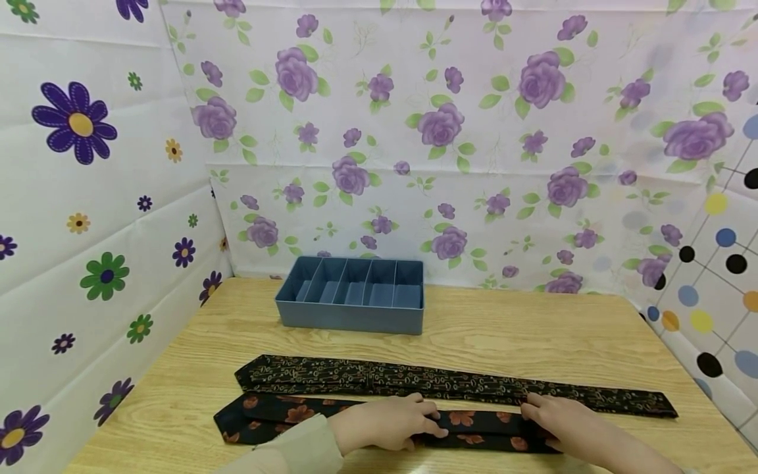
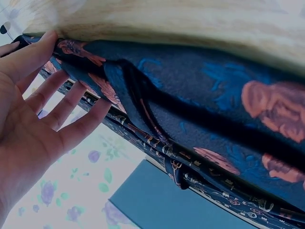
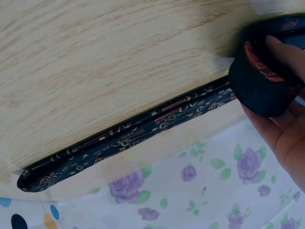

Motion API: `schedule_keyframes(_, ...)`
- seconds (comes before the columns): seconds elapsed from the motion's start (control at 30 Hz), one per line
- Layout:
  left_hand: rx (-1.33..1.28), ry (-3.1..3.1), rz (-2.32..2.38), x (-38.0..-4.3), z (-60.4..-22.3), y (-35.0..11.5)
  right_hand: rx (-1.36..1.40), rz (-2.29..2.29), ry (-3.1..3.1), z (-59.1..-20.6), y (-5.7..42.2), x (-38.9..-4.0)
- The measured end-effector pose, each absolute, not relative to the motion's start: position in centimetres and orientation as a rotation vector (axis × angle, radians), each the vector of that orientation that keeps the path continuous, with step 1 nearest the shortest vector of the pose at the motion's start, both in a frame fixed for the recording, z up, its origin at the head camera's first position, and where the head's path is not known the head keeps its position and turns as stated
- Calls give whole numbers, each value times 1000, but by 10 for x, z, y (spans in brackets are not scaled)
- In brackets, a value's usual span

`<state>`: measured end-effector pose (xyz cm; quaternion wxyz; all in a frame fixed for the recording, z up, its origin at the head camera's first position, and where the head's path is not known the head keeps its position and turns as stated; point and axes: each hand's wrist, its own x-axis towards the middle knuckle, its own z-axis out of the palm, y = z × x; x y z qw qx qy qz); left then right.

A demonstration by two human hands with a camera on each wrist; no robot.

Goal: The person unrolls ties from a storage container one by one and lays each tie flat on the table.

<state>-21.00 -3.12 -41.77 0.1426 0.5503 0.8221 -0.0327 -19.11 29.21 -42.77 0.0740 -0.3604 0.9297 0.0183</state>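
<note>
A dark necktie with orange-red flowers (image 1: 462, 418) lies along the table near the front, one part of it laid over another. My left hand (image 1: 387, 421) holds it across its width near the middle, the thumb at one edge and the fingers at the other, as the left wrist view shows. At its right end my right hand (image 1: 571, 424) grips the fold, with the thumb (image 3: 286, 55) inside the loop and the fingers under it. Just behind lies a second necktie (image 1: 450, 382), black with a small gold pattern, stretched out flat.
A blue-grey box (image 1: 349, 319) with several compartments stands at the back of the wooden table (image 1: 521, 329). Flower-printed sheets (image 1: 379, 131) hang behind and at the left, and a dotted sheet (image 1: 722, 289) is at the right.
</note>
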Motion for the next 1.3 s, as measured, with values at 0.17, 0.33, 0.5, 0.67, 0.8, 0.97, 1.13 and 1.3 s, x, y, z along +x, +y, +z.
schedule_keyframes(0.17,1590,2362,-78,-213,-420,-31,-1123,31,2793,-427,294,-191)
schedule_keyframes(0.33,1586,2354,-46,-215,-422,-31,-1111,2,2769,-427,298,-191)
schedule_keyframes(0.5,1597,2378,-61,-215,-425,-29,-1105,-12,2747,-427,299,-193)
schedule_keyframes(0.67,1596,2422,-143,-212,-424,-24,-1108,1,2743,-427,300,-194)
schedule_keyframes(0.8,1620,2478,-181,-209,-422,-18,-1142,8,2742,-427,302,-195)
schedule_keyframes(0.97,1665,2497,-184,-209,-422,-9,-1131,10,2741,-427,303,-194)
schedule_keyframes(1.13,1687,2439,-227,-213,-425,0,-1095,20,2740,-426,305,-193)
schedule_keyframes(1.3,1734,2413,-259,-214,-428,9,-1073,31,2740,-425,310,-193)
